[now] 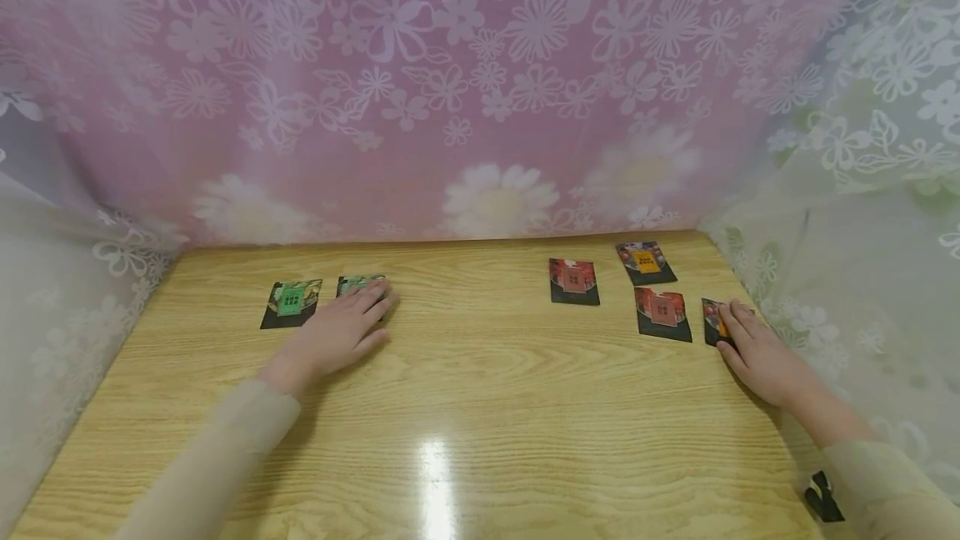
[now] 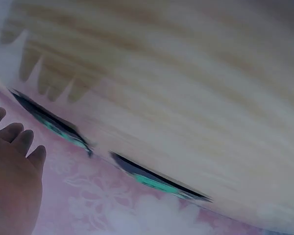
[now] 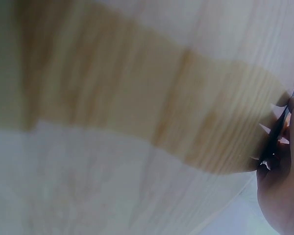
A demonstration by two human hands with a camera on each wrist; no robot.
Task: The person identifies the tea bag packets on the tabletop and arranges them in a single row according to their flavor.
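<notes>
In the head view my left hand (image 1: pixel 337 332) is over a green-and-black printed packet (image 1: pixel 360 282), covering much of it. The left wrist view shows this left hand (image 2: pixel 14 171) with fingers apart from the packet (image 2: pixel 54 125) and their shadow on the table. A matching green packet (image 1: pixel 291 302) lies to its left. At the table's right edge my right hand (image 1: pixel 768 365) holds a black packet with red and orange print (image 1: pixel 712 322), fingers over its face and thumb by its near edge. The right wrist view shows fingertips and thumb touching the packet (image 3: pixel 273 142).
Two red-and-black packets (image 1: pixel 573 282) (image 1: pixel 663 312) and an orange-labelled packet (image 1: pixel 647 262) lie left of my right hand on the wooden table (image 1: pixel 480 373). Pink floral curtain (image 1: pixel 450 107) hangs behind. A small black object (image 1: pixel 823 497) is by the right sleeve.
</notes>
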